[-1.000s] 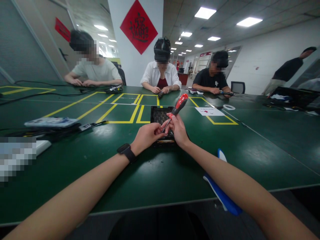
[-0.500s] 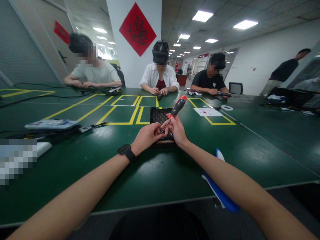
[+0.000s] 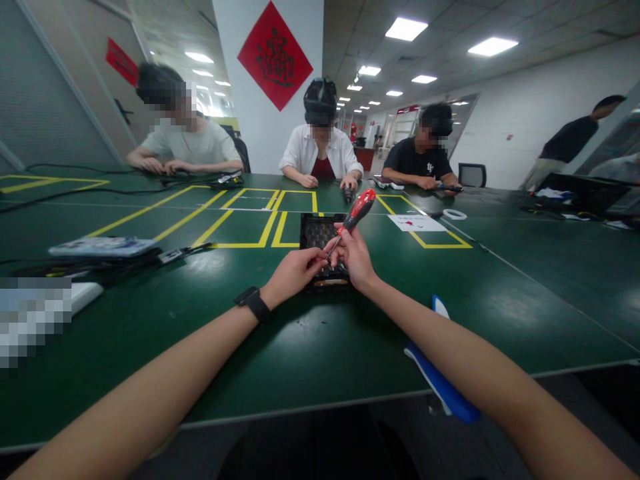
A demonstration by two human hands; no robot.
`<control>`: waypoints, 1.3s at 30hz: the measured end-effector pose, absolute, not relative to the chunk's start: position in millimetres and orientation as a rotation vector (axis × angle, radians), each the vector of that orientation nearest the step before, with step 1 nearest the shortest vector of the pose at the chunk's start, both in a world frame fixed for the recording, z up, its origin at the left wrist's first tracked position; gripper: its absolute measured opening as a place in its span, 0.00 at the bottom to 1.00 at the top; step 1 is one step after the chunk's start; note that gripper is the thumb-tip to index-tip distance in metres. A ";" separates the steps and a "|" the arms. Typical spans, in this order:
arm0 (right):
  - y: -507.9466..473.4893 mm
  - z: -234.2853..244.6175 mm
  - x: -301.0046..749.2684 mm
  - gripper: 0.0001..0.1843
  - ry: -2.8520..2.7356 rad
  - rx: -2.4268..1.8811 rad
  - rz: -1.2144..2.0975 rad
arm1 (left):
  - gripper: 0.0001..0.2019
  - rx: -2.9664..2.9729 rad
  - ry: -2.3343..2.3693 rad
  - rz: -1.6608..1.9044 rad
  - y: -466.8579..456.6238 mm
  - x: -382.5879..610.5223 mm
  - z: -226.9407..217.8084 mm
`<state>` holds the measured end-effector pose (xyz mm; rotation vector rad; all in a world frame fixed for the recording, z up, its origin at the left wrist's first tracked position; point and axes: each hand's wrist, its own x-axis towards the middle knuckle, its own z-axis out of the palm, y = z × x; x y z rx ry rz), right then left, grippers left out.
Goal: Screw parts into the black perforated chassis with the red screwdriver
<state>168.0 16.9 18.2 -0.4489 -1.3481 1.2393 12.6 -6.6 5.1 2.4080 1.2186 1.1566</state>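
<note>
A red-and-black screwdriver (image 3: 359, 212) slants between my hands, its handle up to the right and its thin shaft down to the left. My right hand (image 3: 357, 257) is closed around the lower part of the handle and the shaft. With thumb and fingers pinched together, my left hand (image 3: 300, 267) meets the screwdriver's tip; whatever it pinches is too small to make out. Below both hands, a black tray-like case (image 3: 320, 230) with small compartments lies on the green table (image 3: 240, 373). My hands cover part of its right side and middle.
A blue-and-white object (image 3: 440, 383) lies by the table's front edge under my right forearm. Cables and a flat pale box (image 3: 105, 247) are at left. A paper sheet (image 3: 417, 223) and tape ring (image 3: 454, 214) lie at right. Several people sit across the table.
The screwdriver has turned a little in my right hand, showing more red on its handle. The person opposite has shifted a dark object to the right; my arms have hardly moved.
</note>
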 end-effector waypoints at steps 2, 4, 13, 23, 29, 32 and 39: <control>15.9 18.9 168.3 0.13 -1.350 -0.447 1.247 | 0.09 2.382 1.270 1.207 -8.0 14.3 5.5; 15.4 19.3 168.5 0.13 -1.359 -0.447 1.259 | 0.11 2.350 1.299 1.244 -8.4 15.4 5.3; 14.3 19.0 168.5 0.14 -1.400 -0.461 1.253 | 0.09 2.365 1.296 1.122 -4.4 10.4 4.0; 11.2 20.7 167.5 0.15 -1.423 -0.432 1.205 | 0.07 2.308 1.199 1.213 -6.1 13.8 4.8; 12.7 20.6 168.1 0.16 -1.390 -0.467 1.207 | 0.10 2.253 1.212 1.160 -8.4 12.6 7.7; 15.1 18.8 168.7 0.16 -1.372 -0.470 1.223 | 0.10 2.284 1.173 1.139 -9.2 11.4 10.0; 17.5 15.7 168.7 0.16 -1.376 -0.463 1.247 | 0.08 2.307 1.185 1.183 -9.3 13.4 7.9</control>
